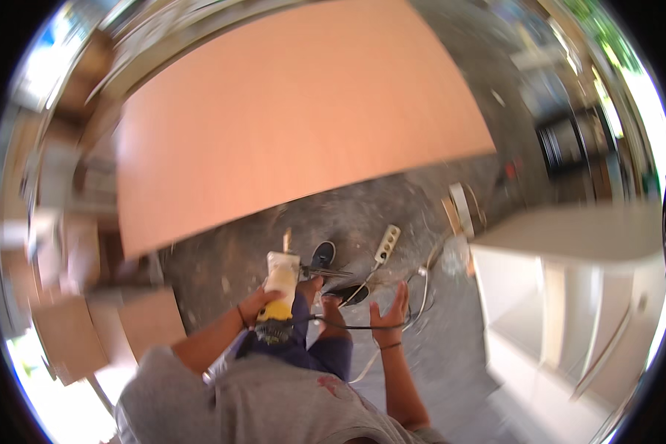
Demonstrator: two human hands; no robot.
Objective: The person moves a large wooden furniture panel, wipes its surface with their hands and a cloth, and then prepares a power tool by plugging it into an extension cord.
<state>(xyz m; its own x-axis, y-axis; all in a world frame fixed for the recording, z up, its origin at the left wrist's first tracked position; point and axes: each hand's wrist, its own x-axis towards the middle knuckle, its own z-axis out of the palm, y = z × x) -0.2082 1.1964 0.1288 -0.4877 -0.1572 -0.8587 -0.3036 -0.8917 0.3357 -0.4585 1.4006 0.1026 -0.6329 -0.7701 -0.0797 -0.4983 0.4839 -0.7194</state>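
Note:
My left hand (pixel 262 302) is wrapped around a corded power tool (pixel 277 285) with a yellow and cream body, held in front of my thighs. Its exact kind is hard to make out in the blur. A dark cord (pixel 344 326) runs from the tool across to my right hand (pixel 391 318). That hand is raised with fingers stretched upward and thumb apart; the cord passes at its palm, apparently not gripped. Beyond the tool lies a large orange-pink board (pixel 296 111), its near edge slanting up to the right.
On the grey floor (pixel 229 277) by my feet is a white power strip (pixel 387 244) with a pale cable. A white open cabinet (pixel 518 288) stands at the right. Cardboard boxes (pixel 118 329) are at the left. A roll of edging strip (pixel 462 211) stands near the board's right corner.

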